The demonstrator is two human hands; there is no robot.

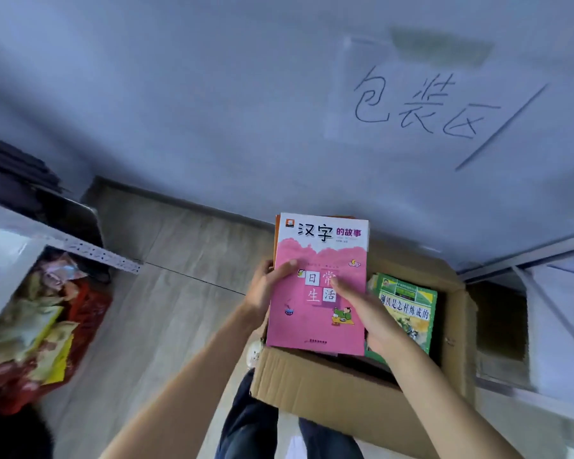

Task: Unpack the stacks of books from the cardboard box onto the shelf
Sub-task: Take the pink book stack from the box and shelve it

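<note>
Fingers on both sides of a book stack, lifting it over the open box.
Head view: left hand [267, 286] curled round the left edge of the stack of books [318, 286], thumb pressed flat on the pink top cover, fingers [262, 270] tucked behind; right hand [368, 313] clamping the right edge, thumb laid across the cover, other digits hidden under the stack. Stack held tilted, just above the cardboard box [338, 389], orange covers peeking out behind the pink one. Green book [408, 309] lying inside the box on the right. Shelf [544, 293] at the right edge of view, beside the box. Best kept squeezed evenly from both edges so no loose covers slide out, lifted clear of the box rim, then swung right and set down flat on the shelf. Risk, probably: thin glossy covers fanning apart if either grip slackens.
</note>
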